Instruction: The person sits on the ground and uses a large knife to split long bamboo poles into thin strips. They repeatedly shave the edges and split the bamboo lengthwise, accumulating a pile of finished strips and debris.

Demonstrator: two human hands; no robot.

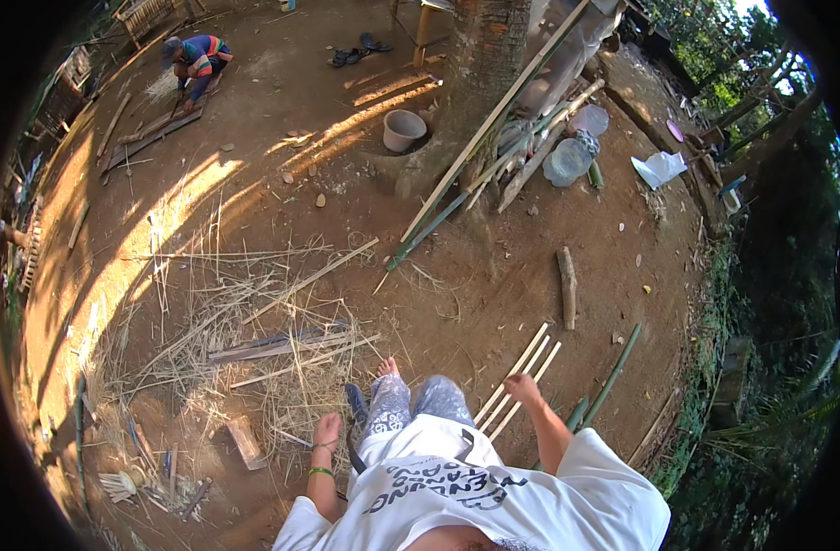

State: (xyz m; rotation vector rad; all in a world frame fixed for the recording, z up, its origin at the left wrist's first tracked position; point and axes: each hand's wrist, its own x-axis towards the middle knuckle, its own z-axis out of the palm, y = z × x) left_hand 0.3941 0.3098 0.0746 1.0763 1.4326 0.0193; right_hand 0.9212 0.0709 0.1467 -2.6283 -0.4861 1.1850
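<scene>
My left hand point(326, 432) hangs beside my left hip, fingers loosely curled, and I see nothing in it. A green band point(321, 471) circles that forearm. My right hand point(523, 389), also curled, is over three pale, straight wooden or bamboo strips point(533, 352), which lie side by side in front of me. The hand overlaps them in the picture; whether it touches them is unclear. To the left of my legs, loose shavings and thin splints point(255, 308) spread over the soil, with longer split slats point(278, 349) among them.
A short log point(567, 287) and green poles point(613, 372) lie to the right. Long poles point(493, 138) lean by a tree trunk point(484, 69), near a pot point(403, 131) and clear plastic containers point(567, 163). A wood block point(246, 444) lies at left; far left, another person point(198, 62) crouches over boards.
</scene>
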